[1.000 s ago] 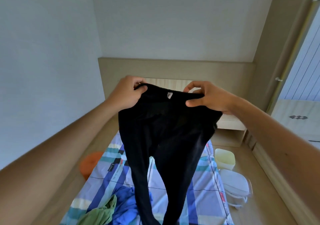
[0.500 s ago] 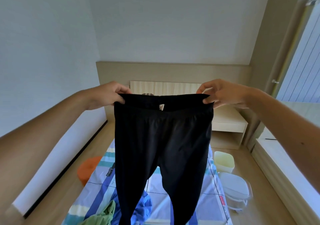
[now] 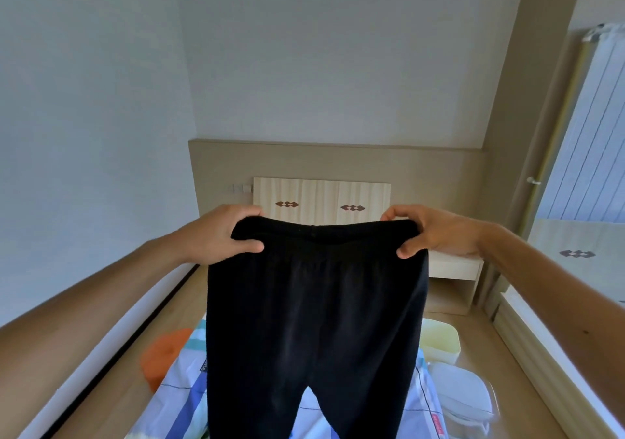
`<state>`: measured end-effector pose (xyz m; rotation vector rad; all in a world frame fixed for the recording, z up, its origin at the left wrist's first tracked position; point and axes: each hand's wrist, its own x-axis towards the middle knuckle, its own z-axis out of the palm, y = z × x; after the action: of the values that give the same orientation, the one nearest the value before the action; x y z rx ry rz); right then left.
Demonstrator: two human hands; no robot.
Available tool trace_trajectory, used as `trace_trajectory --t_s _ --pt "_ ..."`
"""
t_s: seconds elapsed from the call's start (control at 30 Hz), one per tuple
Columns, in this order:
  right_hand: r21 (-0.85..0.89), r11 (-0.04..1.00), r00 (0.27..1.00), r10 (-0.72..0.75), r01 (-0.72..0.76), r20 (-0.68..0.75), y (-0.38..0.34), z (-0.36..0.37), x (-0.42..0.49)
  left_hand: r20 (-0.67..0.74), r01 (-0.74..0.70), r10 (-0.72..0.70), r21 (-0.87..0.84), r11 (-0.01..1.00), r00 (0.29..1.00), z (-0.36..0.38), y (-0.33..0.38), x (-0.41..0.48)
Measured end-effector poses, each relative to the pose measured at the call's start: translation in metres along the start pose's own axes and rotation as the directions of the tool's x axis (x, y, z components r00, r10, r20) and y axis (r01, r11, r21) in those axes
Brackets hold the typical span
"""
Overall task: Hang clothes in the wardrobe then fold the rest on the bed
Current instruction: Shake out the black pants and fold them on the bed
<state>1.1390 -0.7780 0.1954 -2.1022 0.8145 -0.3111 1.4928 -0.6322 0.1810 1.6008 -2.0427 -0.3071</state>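
— What was the room like around you?

— The bed (image 3: 182, 401) lay below me under a checked sheet of blue, white and teal. A pale headboard (image 3: 321, 198) with two diamond marks stood against a beige panel, and a nightstand (image 3: 453, 269) sat to its right. The floor (image 3: 111, 381) was light wood.

— Any containers?

— A pale yellow bin (image 3: 439, 340) stood on the floor right of the bed, with a white lidded tub (image 3: 463, 394) just nearer me. I couldn't tell what either held. Something orange (image 3: 162, 354) sat at the bed's left edge.

— And your hands?

— My left hand (image 3: 220, 235) and right hand (image 3: 436, 232) each gripped an end of the waistband of the black trousers (image 3: 314, 330), held up spread over the bed, legs hanging down.
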Motion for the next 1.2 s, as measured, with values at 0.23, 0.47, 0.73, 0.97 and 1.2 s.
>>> trace_trajectory --t_s 0.23,0.47,0.73,0.97,1.2 --pt "0.298 0.945 0.953 0.205 -0.134 -0.222 -0.003 0.046 0.020 0.128 0.497 -0.480 -0.234 0.836 0.868 0.031 -0.002 0.027" --pt "0.639 0.768 0.970 0.127 0.035 -0.205 -0.047 0.098 0.034 0.040 0.294 -0.332 -0.567 0.769 0.943 0.064 0.046 0.048" --pt "0.024 0.967 0.812 -0.199 0.253 -0.548 -0.056 0.080 0.031 -0.165 0.031 -0.151 -0.571 0.821 0.975 0.056 0.046 0.039" --pt "0.384 0.907 0.984 -0.140 0.173 -0.112 -0.020 0.071 0.036 -0.027 0.018 -0.044 -0.608 0.794 0.999 0.050 0.048 0.038" --pt "0.450 0.873 0.961 -0.066 0.186 -0.268 -0.009 0.076 0.043 -0.024 0.046 -0.077 -0.612 0.790 0.997 0.059 0.033 0.044"
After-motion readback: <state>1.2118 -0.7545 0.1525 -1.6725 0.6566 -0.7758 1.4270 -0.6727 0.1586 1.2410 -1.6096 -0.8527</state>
